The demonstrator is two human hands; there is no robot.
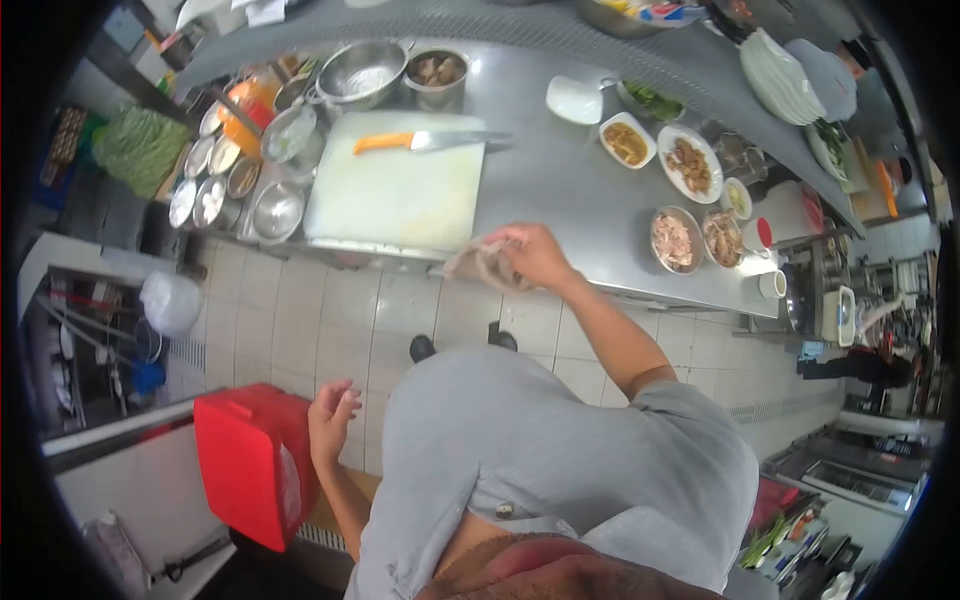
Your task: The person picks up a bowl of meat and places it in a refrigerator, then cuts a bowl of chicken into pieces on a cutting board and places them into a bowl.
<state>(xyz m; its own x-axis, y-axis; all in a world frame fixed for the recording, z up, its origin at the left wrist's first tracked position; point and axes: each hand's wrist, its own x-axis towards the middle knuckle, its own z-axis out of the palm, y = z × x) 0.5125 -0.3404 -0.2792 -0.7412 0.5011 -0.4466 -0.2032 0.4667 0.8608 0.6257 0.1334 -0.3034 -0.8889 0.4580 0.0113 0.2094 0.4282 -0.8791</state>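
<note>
My right hand [535, 254] is closed on a beige cloth [478, 268] at the front edge of the steel counter [560, 190]. The cloth hangs a little over that edge, beside the near right corner of a white cutting board [395, 205]. On the board's far part lies a knife [440, 139] with a yellow handle, its blade tip reaching past the right side. My left hand [332, 420] is down at my left side, near a red bin [250, 455]; its fingers are loosely bent and apart, with nothing in them.
Steel bowls [362, 75] and several small containers [210, 200] crowd the counter's left. To the right stand a plate of cooked food [690, 165], a bowl of shredded meat [676, 240] and a white dish [574, 100]. A shelf [480, 30] overhangs the back. Another person [865, 368] is far right.
</note>
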